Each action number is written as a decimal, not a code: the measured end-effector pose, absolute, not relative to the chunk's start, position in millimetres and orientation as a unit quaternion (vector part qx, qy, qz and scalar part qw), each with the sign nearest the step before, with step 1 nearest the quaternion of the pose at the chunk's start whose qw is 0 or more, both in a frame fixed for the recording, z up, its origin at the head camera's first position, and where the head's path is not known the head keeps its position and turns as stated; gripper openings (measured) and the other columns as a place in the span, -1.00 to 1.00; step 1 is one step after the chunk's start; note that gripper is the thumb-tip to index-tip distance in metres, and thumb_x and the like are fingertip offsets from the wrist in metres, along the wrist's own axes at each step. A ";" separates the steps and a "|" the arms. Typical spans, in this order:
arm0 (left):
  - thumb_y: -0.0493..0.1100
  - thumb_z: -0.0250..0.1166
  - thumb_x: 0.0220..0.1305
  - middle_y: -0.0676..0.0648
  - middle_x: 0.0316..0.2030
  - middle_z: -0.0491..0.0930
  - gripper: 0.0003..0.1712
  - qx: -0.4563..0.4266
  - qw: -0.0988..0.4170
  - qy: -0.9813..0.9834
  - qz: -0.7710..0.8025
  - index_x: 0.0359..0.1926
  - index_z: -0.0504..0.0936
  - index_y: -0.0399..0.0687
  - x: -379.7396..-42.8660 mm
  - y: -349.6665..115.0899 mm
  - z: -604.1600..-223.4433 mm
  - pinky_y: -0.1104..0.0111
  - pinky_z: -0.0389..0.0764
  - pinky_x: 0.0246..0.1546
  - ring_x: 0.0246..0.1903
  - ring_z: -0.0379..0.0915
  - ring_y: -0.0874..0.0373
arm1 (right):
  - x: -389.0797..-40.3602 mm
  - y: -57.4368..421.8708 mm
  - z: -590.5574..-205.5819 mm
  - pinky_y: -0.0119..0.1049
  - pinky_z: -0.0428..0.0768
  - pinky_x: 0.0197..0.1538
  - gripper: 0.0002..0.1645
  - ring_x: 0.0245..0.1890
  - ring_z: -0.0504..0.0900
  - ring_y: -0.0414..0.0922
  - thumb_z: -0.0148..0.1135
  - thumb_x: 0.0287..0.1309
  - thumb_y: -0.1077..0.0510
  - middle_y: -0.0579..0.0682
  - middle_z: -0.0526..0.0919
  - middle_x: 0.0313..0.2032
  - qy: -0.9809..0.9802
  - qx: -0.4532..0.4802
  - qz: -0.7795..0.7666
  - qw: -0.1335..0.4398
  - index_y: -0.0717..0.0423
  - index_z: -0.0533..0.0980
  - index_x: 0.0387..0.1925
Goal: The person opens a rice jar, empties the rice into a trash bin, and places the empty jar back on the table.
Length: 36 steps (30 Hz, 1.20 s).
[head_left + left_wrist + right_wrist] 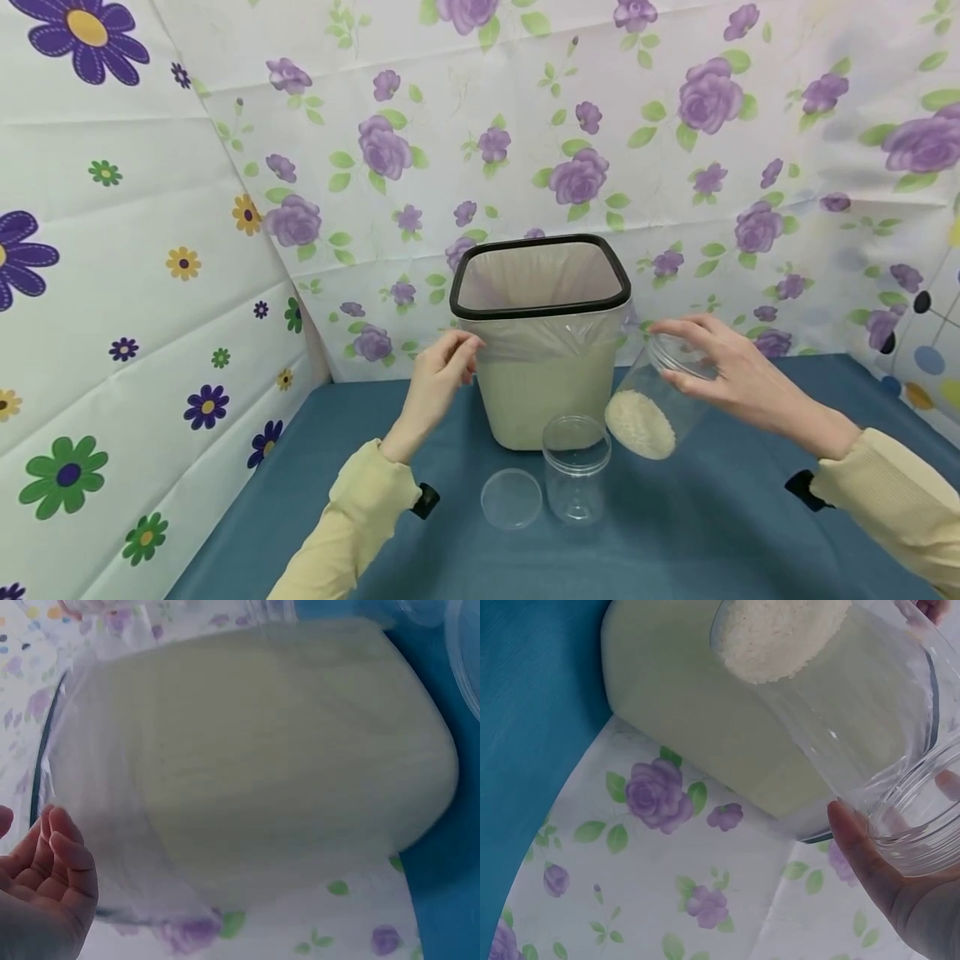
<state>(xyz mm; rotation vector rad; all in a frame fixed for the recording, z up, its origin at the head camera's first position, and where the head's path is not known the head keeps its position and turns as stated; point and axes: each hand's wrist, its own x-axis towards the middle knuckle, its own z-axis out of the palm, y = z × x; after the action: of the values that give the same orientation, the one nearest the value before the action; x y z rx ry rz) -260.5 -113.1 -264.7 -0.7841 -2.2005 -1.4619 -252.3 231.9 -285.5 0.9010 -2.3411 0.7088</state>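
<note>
My right hand (723,367) grips a clear plastic jar (670,383) round its rim, thumb and fingers on opposite sides. Tilted above the table, the jar has its base toward the lower left. White rice (640,425) lies in its bottom; in the right wrist view the rice (780,637) shows through the wall. My left hand (438,375) hangs beside the bin's upper left side, fingers loosely curled around nothing. A second clear jar (576,483) stands upright, uncovered, just left of the tilted one. Beside it a round clear lid (512,500) lies flat.
Behind the jars stands a pale green trash bin (551,392) with a black rim (540,313) and a clear liner bag folded over its edge. Blue cloth (420,558) covers the table. Flowered sheets (510,108) hang at the back and sides.
</note>
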 end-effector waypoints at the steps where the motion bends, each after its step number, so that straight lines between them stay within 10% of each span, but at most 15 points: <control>1: -0.26 -0.01 0.36 -0.29 -0.53 0.45 -0.74 -0.286 0.190 -0.783 -0.518 -0.21 0.51 -0.42 -261.9 -111.4 -266.5 0.27 0.43 -0.55 -0.55 0.39 -0.20 | -252.0 231.5 -284.9 -0.01 0.38 -0.25 -0.39 -0.09 0.38 -0.06 0.27 0.03 0.16 -0.08 0.37 -0.03 -0.865 0.334 0.264 0.265 -0.07 0.34 0.16; 12: -0.20 0.13 0.28 0.04 -0.40 0.43 -0.83 -0.424 0.235 -0.770 -0.415 -0.19 0.51 -0.22 -277.7 -82.5 -289.7 0.39 0.43 -0.49 -0.46 0.35 0.22 | -251.7 216.2 -278.4 -0.07 0.39 -0.28 -0.40 -0.10 0.38 -0.12 0.27 0.03 0.16 -0.08 0.38 -0.02 -0.851 0.353 0.286 0.263 -0.09 0.35 0.16; 36: 0.08 0.43 -0.10 -0.10 0.00 0.28 -0.08 -0.471 0.188 -0.794 -0.335 0.17 0.17 -0.22 -259.0 -32.1 -292.2 0.43 0.30 -0.04 -0.03 0.25 0.11 | -247.2 187.7 -273.8 -0.01 0.40 -0.17 -0.37 -0.06 0.38 -0.07 0.29 0.02 0.15 -0.06 0.36 0.01 -0.825 0.395 0.300 0.270 -0.07 0.33 0.17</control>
<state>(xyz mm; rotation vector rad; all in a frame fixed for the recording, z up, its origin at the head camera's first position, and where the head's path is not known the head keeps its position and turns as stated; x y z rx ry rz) -259.0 -32.1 -292.2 -1.3249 -2.2358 -0.9418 -247.2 187.7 -273.8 1.0638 -2.2238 0.8070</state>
